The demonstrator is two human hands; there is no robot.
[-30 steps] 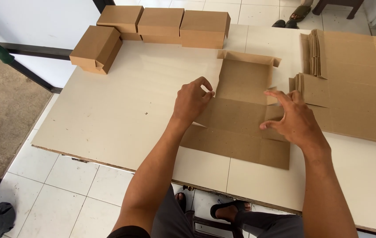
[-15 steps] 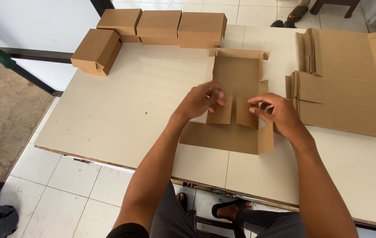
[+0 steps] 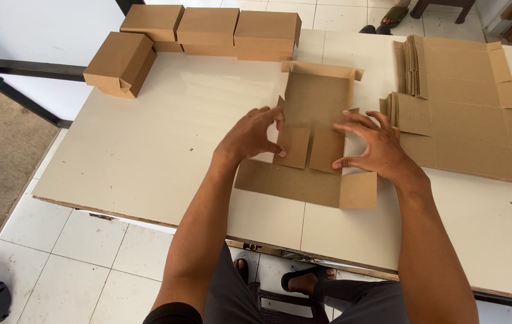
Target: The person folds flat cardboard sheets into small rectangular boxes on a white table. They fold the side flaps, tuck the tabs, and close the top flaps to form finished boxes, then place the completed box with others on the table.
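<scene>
Cardboard blank (image 3: 319, 120), between left hand (image 3: 250, 137), right hand (image 3: 373, 147)

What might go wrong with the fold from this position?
The left hand and right hand each press one inward flap of the cardboard blank; uneven pressure may crease it off the score line. The near flap lies flat and unheld, so the blank might slide. The flat stack lies close to the right hand and may get nudged.

bare forearms, dark grey trousers, dark sandals on the feet.
</scene>
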